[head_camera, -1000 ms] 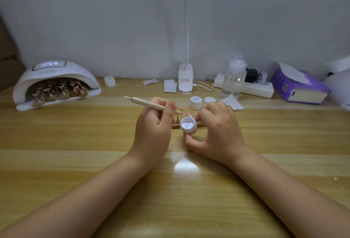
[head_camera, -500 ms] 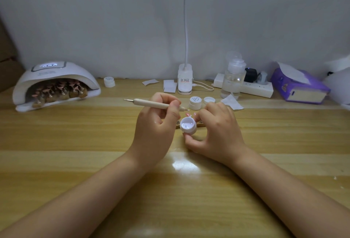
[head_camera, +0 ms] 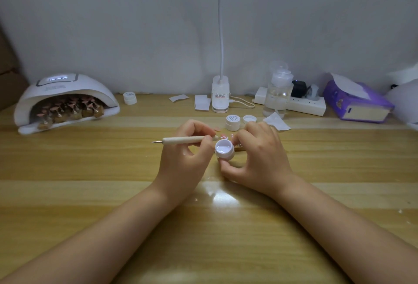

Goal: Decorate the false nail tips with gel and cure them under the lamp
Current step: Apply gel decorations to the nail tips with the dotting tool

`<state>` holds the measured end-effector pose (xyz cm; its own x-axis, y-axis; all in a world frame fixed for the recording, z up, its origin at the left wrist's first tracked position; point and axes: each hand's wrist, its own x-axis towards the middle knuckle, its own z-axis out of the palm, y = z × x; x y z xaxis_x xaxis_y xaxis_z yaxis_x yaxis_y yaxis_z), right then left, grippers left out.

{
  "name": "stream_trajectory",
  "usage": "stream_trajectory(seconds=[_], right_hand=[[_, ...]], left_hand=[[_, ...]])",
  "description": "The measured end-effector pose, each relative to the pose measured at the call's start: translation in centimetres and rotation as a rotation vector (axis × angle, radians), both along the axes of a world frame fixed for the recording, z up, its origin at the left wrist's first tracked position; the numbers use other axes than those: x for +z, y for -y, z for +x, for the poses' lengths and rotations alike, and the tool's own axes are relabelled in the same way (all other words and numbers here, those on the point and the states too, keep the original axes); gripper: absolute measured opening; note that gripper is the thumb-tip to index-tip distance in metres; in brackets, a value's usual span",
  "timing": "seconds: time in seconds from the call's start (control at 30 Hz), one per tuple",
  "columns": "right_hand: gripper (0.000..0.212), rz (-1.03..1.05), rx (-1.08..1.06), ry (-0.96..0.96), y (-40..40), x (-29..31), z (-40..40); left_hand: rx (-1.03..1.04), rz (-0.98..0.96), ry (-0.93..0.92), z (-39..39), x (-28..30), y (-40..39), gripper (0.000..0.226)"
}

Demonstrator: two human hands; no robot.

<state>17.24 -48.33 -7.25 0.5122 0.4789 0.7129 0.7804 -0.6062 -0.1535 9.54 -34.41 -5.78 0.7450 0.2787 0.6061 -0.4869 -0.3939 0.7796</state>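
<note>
My left hand [head_camera: 185, 155] pinches a wooden dotting pen [head_camera: 185, 140], held level with its tip at the rim of a small open white gel pot [head_camera: 224, 148]. My right hand [head_camera: 257, 157] grips that pot between thumb and fingers, tilted toward me. Just behind the pot, pink false nail tips [head_camera: 222, 136] show on a wooden holder, mostly hidden by my hands. At the far left the white curing lamp [head_camera: 65, 100] is lit, with rows of pink tips on stands [head_camera: 67, 109] inside it.
Behind my hands stand a closed white pot [head_camera: 233, 122], a loose lid [head_camera: 249, 119] and a folded wipe [head_camera: 276, 122]. Along the wall are a desk lamp base [head_camera: 220, 97], a pump bottle [head_camera: 277, 90], a power strip [head_camera: 304, 104], a purple tissue box [head_camera: 357, 100] and another pot [head_camera: 130, 98].
My left hand has lowered the pen slightly, bringing its tip down to the pot's rim. My right hand and the pot have stayed almost still.
</note>
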Motion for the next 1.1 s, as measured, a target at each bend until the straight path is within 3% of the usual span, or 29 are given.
stream_trajectory(seconds=[0.3, 0.47, 0.57, 0.77, 1.1], right_hand=[[0.033, 0.099, 0.053, -0.007, 0.6, 0.8, 0.4], [0.034, 0.215, -0.131, -0.019, 2.6, 1.9, 2.9], [0.031, 0.271, -0.294, -0.129, 4.1, 1.5, 4.5], [0.036, 0.115, -0.501, -0.378, 4.9, 0.2, 5.9], [0.032, -0.024, -0.549, -0.488, 4.6, -0.2, 5.8]], left_hand=[[0.120, -0.172, 0.029, 0.3, 0.3, -0.4, 0.008], [0.112, -0.163, 0.000, 0.3, 0.0, -0.5, 0.009], [0.105, -0.158, -0.008, 0.3, -0.2, -0.6, 0.009], [0.104, -0.143, -0.013, 0.4, -0.6, -0.8, 0.007], [0.110, -0.121, -0.023, 0.6, -1.0, -0.9, 0.007]])
